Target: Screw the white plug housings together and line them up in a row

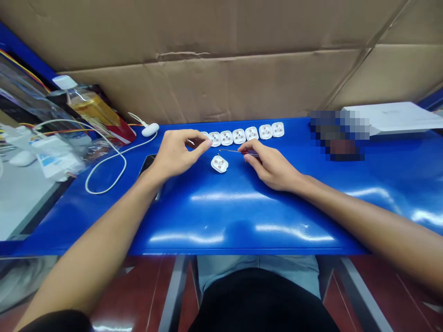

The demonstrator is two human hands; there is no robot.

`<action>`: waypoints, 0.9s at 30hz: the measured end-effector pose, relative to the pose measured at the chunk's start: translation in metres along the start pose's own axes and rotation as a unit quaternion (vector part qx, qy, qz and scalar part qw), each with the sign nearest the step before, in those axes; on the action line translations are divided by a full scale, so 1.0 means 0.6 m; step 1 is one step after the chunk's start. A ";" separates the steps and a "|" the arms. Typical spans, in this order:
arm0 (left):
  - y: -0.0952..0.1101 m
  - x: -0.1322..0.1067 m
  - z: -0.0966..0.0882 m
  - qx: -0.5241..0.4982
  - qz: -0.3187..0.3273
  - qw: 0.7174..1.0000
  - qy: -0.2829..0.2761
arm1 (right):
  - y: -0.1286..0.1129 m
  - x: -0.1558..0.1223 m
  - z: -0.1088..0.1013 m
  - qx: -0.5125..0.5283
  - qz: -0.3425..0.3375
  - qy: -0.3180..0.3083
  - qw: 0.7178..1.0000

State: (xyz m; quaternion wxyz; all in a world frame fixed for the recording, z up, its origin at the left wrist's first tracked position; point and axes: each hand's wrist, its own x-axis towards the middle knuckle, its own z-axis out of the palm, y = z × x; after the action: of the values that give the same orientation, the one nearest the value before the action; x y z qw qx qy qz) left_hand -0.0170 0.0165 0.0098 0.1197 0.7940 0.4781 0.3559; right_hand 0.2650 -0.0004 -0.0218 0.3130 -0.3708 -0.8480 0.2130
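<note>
My right hand (272, 167) grips a screwdriver (245, 152) with a red handle, its thin shaft pointing left. A tiny copper-coloured piece (219, 153) shows at the tip, too small to name surely. Just below lies a white rounded-square plug housing (219, 164) with metal parts inside, lying apart from the others. My left hand (178, 152) hovers up and left of it, thumb and index tips brought together in a pinch; whatever is between them is hidden. Behind both hands runs a row of similar white housings (238, 136), its left end partly covered by my left fingers.
On the blue table (221, 221), a dark phone (148, 162) lies partly under my left forearm. A white cable (90, 177) loops at left, near a bottle of amber liquid (92, 110). At right are a white box (391, 115) and a blurred dark object (337, 136). Cardboard (221, 83) stands behind.
</note>
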 end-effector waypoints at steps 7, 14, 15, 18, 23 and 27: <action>-0.004 -0.001 0.005 -0.128 -0.037 0.989 -0.062 | -0.011 -0.016 -0.011 0.025 -0.037 0.052 0.998; 0.008 -0.001 0.001 -0.263 -0.084 0.956 -0.097 | -0.024 -0.020 -0.017 0.012 -0.080 0.068 0.994; 0.009 -0.001 0.001 -0.259 -0.084 0.958 -0.090 | -0.024 -0.020 -0.017 0.012 -0.080 0.067 0.994; 0.009 0.000 0.002 -0.247 -0.077 0.963 -0.073 | -0.023 -0.019 -0.018 0.013 -0.090 0.065 0.994; 0.007 -0.001 0.004 -0.218 -0.041 0.973 -0.055 | -0.020 -0.021 -0.021 0.000 -0.098 0.059 0.993; 0.009 -0.004 0.004 -0.154 0.006 0.987 -0.039 | -0.023 -0.022 -0.026 -0.008 -0.099 0.050 0.994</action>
State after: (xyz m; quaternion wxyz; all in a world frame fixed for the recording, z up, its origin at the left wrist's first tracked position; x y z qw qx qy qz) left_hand -0.0126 0.0119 0.0097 0.2570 0.7822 0.4074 0.3951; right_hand 0.2757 -0.0169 -0.0076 0.3716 -0.2975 -0.8656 0.1553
